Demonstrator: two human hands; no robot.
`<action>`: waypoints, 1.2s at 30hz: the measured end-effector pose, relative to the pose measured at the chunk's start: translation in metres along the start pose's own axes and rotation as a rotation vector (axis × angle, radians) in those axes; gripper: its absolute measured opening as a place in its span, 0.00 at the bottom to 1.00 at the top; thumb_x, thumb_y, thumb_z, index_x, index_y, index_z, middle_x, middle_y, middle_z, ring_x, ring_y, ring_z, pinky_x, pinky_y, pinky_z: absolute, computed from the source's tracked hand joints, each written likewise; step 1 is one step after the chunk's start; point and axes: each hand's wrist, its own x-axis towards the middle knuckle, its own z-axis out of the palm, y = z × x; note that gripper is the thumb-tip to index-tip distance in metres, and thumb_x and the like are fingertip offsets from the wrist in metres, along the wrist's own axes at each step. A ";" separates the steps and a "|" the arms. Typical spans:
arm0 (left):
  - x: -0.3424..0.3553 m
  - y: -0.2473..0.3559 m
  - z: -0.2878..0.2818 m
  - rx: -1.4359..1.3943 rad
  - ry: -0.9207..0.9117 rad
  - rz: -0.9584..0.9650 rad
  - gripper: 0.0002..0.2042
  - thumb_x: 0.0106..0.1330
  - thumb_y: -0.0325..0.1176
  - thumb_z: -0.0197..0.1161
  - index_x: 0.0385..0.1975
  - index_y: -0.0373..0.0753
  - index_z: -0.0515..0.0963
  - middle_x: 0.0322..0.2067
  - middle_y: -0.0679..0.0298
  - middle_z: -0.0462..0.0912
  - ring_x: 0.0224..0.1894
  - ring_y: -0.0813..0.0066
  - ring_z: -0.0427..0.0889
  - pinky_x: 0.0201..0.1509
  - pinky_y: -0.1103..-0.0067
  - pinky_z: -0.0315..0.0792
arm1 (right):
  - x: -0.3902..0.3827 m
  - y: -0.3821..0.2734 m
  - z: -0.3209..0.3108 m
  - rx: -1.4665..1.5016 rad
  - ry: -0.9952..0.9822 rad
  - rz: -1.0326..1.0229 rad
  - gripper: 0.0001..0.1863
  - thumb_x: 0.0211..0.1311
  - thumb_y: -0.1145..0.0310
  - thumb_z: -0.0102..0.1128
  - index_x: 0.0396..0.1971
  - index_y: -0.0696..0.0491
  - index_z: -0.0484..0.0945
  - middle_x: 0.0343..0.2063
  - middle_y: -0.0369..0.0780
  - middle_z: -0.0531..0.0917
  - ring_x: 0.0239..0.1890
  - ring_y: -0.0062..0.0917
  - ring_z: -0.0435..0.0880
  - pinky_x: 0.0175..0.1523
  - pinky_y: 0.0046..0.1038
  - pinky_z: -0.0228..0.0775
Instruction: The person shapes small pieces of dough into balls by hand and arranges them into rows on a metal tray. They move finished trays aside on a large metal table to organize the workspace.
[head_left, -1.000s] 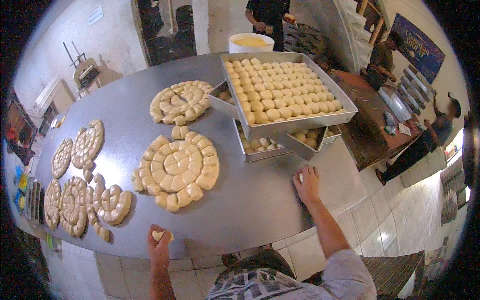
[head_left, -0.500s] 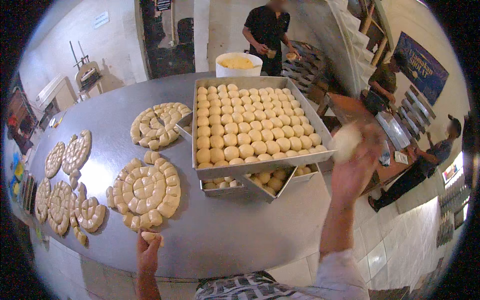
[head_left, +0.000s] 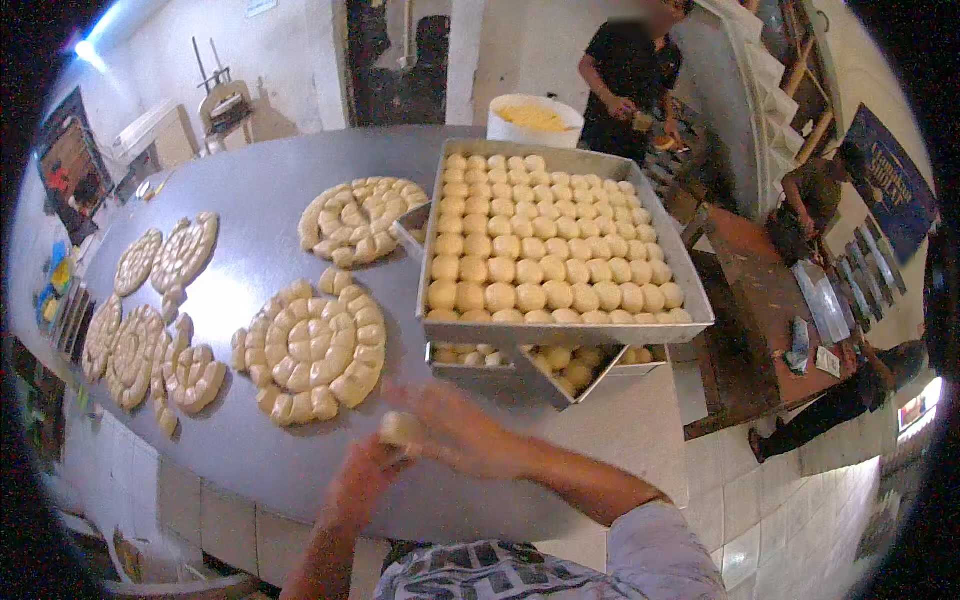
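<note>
Just above the table's front part, my two hands are close together with a pale dough ball [head_left: 402,430] between them. From below, my left hand [head_left: 362,478] cups the ball. Against its other side lies my right hand [head_left: 455,428], fingers stretched past it and blurred by motion. Ahead of them, a large ring-patterned round of cut dough pieces [head_left: 310,345] lies flat on the table. To the right, a big square metal tray [head_left: 570,335] holds tight rows of smooth dough balls [head_left: 530,245]. It rests on smaller tins of dough balls [head_left: 570,368].
On the grey metal table [head_left: 250,190] lie another cut dough round [head_left: 360,220] and several more at left. A white tub of yellow filling [head_left: 535,122] stands behind the tray. One person [head_left: 630,75] stands beyond it; others are by a wooden table [head_left: 755,300] at right.
My right hand has come from the tray's right corner to meet my left hand, which moved up and right. The dough ball is now between both hands. The view has shifted.
</note>
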 end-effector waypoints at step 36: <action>-0.072 -0.141 -0.257 -0.294 0.860 0.040 0.16 0.64 0.35 0.53 0.49 0.32 0.67 0.36 0.61 0.71 0.42 0.72 0.72 0.42 0.74 0.70 | -0.100 0.041 0.099 -0.910 0.229 0.712 0.14 0.49 0.65 0.57 0.35 0.56 0.72 0.38 0.48 0.72 0.46 0.41 0.69 0.53 0.42 0.60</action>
